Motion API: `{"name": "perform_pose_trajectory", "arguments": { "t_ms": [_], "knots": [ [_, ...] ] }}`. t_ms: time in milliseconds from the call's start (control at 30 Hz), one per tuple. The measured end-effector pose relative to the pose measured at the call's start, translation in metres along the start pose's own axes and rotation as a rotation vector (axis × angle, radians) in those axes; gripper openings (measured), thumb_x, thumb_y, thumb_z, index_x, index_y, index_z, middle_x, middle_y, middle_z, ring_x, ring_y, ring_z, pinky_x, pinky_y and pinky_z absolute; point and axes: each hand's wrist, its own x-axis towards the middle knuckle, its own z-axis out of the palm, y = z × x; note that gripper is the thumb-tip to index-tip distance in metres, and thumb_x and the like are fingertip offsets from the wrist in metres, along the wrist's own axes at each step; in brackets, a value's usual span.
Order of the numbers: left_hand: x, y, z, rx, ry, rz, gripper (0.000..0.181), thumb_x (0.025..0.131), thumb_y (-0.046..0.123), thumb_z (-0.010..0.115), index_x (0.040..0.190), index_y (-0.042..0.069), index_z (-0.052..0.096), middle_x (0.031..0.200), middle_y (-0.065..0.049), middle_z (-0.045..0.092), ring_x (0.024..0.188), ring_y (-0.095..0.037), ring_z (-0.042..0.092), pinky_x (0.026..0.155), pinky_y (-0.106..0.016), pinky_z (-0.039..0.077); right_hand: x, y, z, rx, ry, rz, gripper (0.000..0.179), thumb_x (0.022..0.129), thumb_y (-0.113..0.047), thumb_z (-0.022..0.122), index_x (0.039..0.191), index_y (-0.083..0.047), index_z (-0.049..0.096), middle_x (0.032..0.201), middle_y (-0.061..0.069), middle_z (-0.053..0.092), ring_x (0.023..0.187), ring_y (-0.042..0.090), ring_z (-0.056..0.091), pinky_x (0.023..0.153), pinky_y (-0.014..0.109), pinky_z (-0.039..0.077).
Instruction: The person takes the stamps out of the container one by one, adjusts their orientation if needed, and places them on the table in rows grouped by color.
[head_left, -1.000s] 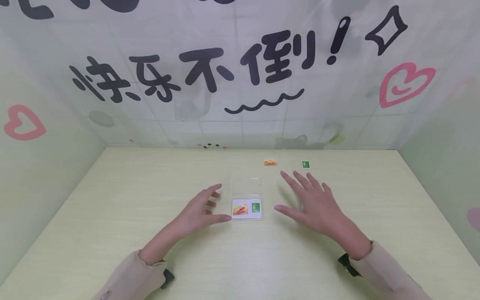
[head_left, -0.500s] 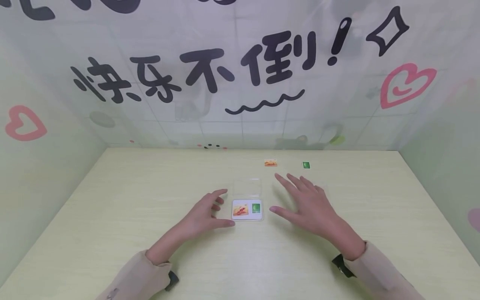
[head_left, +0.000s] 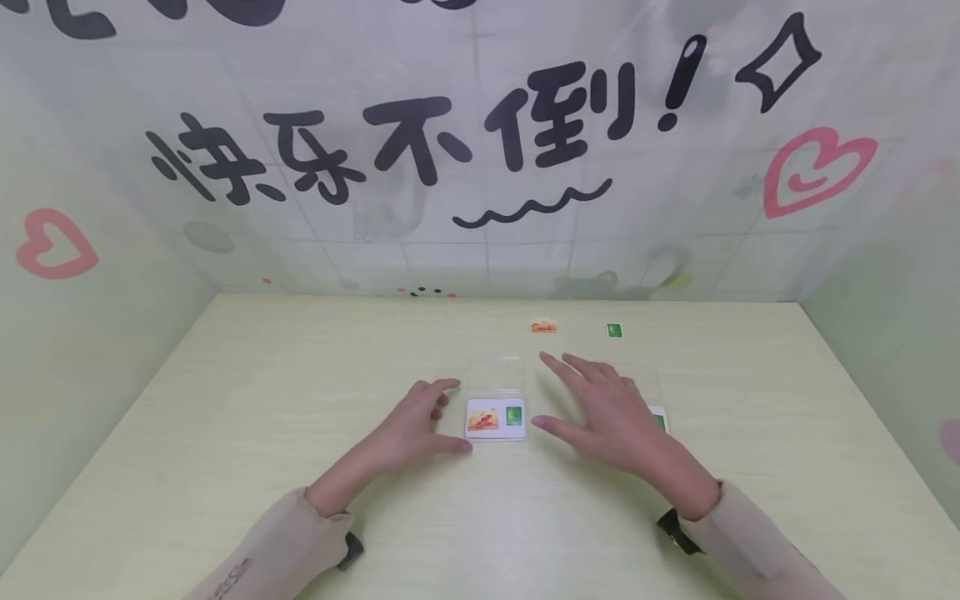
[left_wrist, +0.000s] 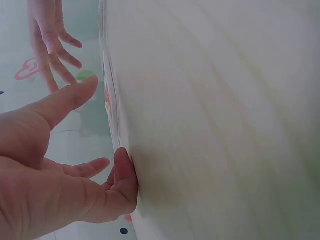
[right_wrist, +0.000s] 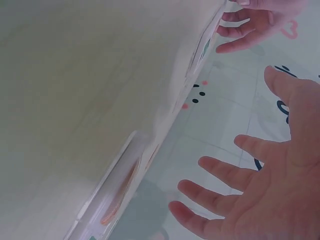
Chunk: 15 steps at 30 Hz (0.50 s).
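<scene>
A small clear plastic case (head_left: 497,434) lies opened flat on the table, its transparent lid (head_left: 497,375) folded away toward the wall. A white card in its base bears an orange picture stamp (head_left: 482,418) and a green stamp (head_left: 513,416). My left hand (head_left: 401,437) is just left of the case, fingers bent loosely and thumb near its lower corner, holding nothing. On the other side my right hand (head_left: 611,421) hovers with spread fingers, its thumb tip beside the case. Partly covered by that hand is a second clear case (head_left: 658,414), whose card shows a bit of green.
Farther back lie a loose orange stamp (head_left: 543,326) and a loose green stamp (head_left: 614,331). The pale wooden table (head_left: 300,350) ends at a printed back wall (head_left: 420,242), with side walls left and right.
Both hands have come closer to the middle case: the left moved rightward, the right moved leftward. More of the second case now shows beside the right hand.
</scene>
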Motion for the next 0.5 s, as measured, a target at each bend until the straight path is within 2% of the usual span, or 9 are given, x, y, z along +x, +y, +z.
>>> {"name": "perform_pose_trajectory", "arguments": {
  "t_ms": [200, 500],
  "knots": [
    [0.003, -0.002, -0.001, -0.015, -0.01, -0.013, 0.086, 0.081, 0.016, 0.092, 0.154, 0.004, 0.048, 0.129, -0.015, 0.053, 0.111, -0.028, 0.052, 0.094, -0.043, 0.049, 0.002, -0.002, 0.003, 0.023, 0.0, -0.014, 0.079, 0.097, -0.049, 0.073, 0.163, -0.017, 0.042, 0.155, 0.021, 0.053, 0.136, 0.048, 0.053, 0.103, 0.069, 0.047],
    [0.011, -0.005, -0.003, -0.053, -0.065, -0.003, 0.084, 0.084, 0.018, 0.091, 0.154, 0.007, 0.048, 0.131, -0.018, 0.052, 0.111, -0.03, 0.051, 0.095, -0.044, 0.048, 0.004, -0.004, 0.005, 0.138, -0.04, 0.004, 0.074, 0.099, -0.041, 0.074, 0.162, -0.016, 0.043, 0.152, 0.022, 0.055, 0.136, 0.044, 0.054, 0.106, 0.062, 0.05]
  ]
}}
